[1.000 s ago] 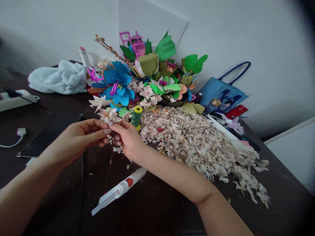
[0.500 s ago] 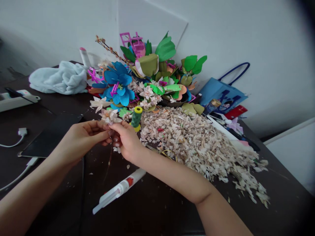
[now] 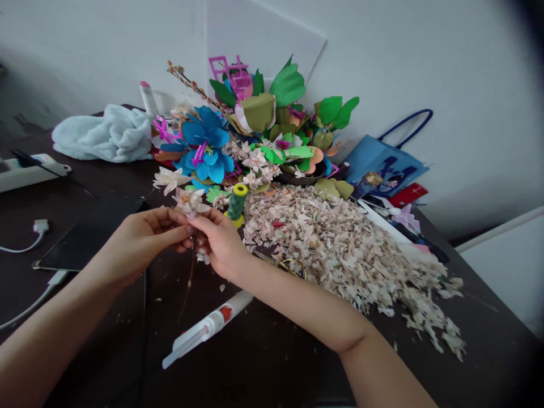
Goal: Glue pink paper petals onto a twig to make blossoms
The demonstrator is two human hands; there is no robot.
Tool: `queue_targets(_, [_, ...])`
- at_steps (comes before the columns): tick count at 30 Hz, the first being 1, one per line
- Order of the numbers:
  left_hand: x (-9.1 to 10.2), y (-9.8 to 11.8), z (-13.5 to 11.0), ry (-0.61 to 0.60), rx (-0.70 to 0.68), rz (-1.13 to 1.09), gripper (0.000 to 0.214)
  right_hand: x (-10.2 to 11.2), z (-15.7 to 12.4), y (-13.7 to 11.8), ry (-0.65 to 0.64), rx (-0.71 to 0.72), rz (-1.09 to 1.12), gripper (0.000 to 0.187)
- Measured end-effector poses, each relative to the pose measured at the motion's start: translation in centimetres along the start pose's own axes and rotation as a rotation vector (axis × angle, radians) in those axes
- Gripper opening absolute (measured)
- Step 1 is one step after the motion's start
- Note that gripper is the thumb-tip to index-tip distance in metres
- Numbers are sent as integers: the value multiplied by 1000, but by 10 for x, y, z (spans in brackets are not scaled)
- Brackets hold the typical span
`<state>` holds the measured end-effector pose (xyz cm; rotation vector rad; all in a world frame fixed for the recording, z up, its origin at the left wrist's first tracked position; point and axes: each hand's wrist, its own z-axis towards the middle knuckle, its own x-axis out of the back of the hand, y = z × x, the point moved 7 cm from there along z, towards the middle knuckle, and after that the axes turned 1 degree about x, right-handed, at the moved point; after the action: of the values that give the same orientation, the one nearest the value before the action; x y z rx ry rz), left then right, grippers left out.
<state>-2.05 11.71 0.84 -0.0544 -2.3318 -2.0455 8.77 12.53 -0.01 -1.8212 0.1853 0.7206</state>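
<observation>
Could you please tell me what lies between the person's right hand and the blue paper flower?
In the head view, a green paper leaf and a small pale paper blossom lie between the right hand and the blue paper flower.

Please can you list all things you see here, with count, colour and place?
paper blossom: one, pale pink, between hands
paper flower: one, blue, farther back
thread spool: one, green, beyond right hand
scissors: one pair, gold handles, by the pile
shred pile: one, cream, right of hands
glue tube: one, white, near front
towel: one, pale blue, back left
power strip: one, white, far left
tablet: one, black, left of hands
paper bag: one, blue, back right
table: one, dark brown, under everything
left hand: one, pinching blossom
right hand: one, pinching blossom
</observation>
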Motion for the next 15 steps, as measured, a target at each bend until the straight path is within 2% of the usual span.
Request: queue_targets(15, [-4, 2, -1, -14, -13, 30, 27, 2, 0, -2, -4, 13, 3, 17])
